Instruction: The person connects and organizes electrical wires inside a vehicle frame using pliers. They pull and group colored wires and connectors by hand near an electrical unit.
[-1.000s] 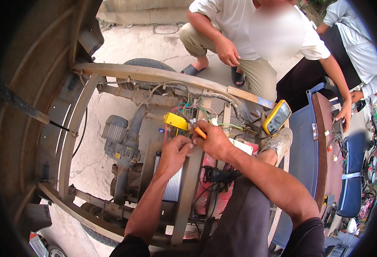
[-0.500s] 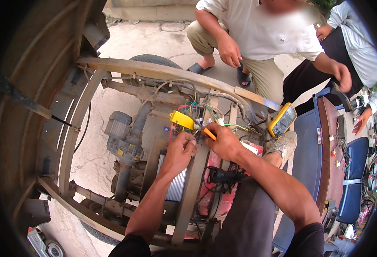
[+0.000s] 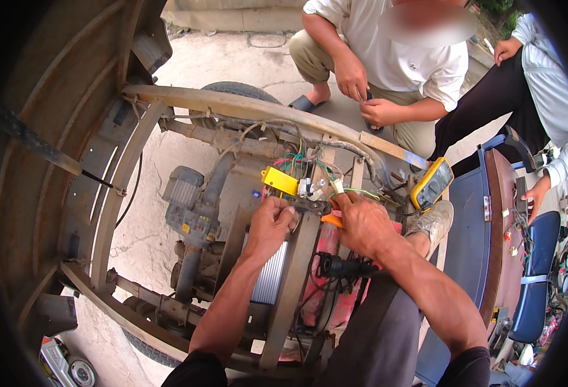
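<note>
A dark metal tool [image 3: 306, 205] is gripped at both ends: the left hand [image 3: 270, 226] is closed on one end, the right hand [image 3: 361, 222] on the other beside an orange handle [image 3: 331, 220] mostly hidden beneath it. Just above lie tangled coloured wires [image 3: 297, 164] and a yellow box [image 3: 279, 180]; a ribbed grey casing [image 3: 270, 277] is partly covered by the left forearm.

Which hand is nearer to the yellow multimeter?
Right. The right hand is just left of the yellow multimeter, among the wires. The left hand is farther left, beyond the right hand.
</note>
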`<state>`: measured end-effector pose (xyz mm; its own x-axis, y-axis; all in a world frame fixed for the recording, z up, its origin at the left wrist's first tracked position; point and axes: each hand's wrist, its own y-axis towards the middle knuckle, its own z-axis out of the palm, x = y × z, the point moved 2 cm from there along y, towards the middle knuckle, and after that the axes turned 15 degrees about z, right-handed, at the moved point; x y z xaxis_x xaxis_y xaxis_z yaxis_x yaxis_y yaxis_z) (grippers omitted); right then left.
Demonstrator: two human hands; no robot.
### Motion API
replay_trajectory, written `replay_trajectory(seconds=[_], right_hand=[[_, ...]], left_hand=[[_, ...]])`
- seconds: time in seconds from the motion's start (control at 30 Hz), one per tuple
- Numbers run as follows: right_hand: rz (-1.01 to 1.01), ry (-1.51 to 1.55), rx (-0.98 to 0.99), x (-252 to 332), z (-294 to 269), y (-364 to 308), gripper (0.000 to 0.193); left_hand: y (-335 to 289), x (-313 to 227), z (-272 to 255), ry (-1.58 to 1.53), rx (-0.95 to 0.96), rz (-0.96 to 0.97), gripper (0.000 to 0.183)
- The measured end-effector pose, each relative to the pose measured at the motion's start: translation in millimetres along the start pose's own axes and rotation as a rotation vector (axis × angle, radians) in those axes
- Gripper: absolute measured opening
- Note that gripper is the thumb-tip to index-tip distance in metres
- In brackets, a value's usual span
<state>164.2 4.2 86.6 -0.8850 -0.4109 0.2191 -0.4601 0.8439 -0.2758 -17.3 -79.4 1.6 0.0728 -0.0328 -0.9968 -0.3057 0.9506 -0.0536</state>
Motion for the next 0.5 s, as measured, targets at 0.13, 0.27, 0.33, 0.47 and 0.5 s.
replay_trajectory(seconds=[0.13,0.27,0.33,0.47,0.5], right_hand=[[0.000,-0.016,0.009,0,2,-1,0.027],[-0.034,-0.017,-0.011,1,5,0,0.028],[-0.039,-0.016,-0.010,1,7,1,0.028],[-0.065,-0.007,-0.005,2,8,1,0.027],[-0.063,-0.017,0.024,3,8,1,0.027]], left_hand=[[-1,2,-1,-0.038,-0.057,-0.029,0.011],[0,6,0,-0.025,-0.027,-0.025,0.014],[0,7,-1,-0.018,-0.017,-0.022,0.014],[0,9,-2,-0.019,-0.020,-0.024,0.014],[0,8,-2,-0.018,-0.024,-0.029,0.014]])
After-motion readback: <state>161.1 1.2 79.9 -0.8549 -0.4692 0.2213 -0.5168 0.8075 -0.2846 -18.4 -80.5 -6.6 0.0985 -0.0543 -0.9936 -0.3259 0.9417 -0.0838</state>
